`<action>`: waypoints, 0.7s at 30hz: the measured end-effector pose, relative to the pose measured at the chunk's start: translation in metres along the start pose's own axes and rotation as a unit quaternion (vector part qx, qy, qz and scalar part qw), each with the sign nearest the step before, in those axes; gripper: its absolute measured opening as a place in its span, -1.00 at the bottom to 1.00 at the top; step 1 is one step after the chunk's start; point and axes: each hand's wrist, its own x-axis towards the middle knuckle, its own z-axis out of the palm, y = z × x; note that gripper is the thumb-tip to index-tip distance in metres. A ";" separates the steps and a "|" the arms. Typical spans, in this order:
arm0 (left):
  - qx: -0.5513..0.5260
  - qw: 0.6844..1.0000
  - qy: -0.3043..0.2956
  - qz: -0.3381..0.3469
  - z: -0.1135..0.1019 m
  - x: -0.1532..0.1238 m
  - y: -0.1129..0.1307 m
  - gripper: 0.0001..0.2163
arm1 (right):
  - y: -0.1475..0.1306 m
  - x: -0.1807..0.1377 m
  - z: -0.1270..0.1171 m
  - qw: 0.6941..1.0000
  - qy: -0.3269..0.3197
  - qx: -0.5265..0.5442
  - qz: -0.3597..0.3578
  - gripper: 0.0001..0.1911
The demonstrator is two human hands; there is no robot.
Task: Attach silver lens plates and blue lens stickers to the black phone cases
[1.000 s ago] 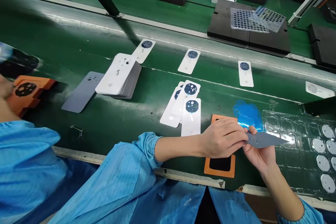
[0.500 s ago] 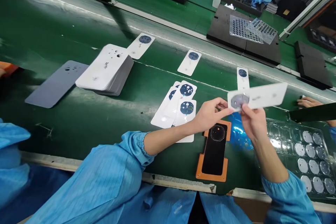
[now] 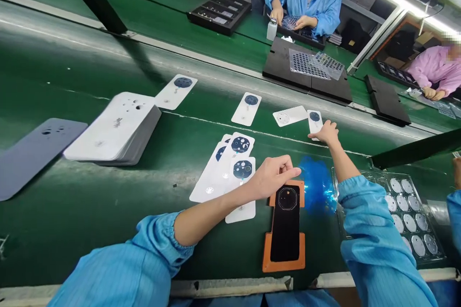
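Note:
My right hand is stretched out with fingers apart over a white phone back panel that has a dark round camera area. Its thumb reaches the panel's lower edge. Just left of it lies another white panel, turned sideways, with a pale circle at one end. My left hand has curled fingers, with nothing visible in them. It hovers above the upper end of an orange fixture that holds a black phone-shaped plate. Beside that hand, several overlapping white panels show dark camera areas.
A thick stack of white panels stands at left, near a grey panel. Blue film and a clear tray of round discs are at right. Across the divider, co-workers sit near black trays. A dark post juts in.
The white panel my right hand held now lies on the bench at the back. My right hand has moved away to the panel beside it. The view has tilted up.

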 end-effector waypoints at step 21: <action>0.307 0.915 0.028 0.260 0.006 0.005 -0.013 -0.75 | 0.112 -0.221 -0.091 0.931 0.035 -0.062 -0.358 -0.72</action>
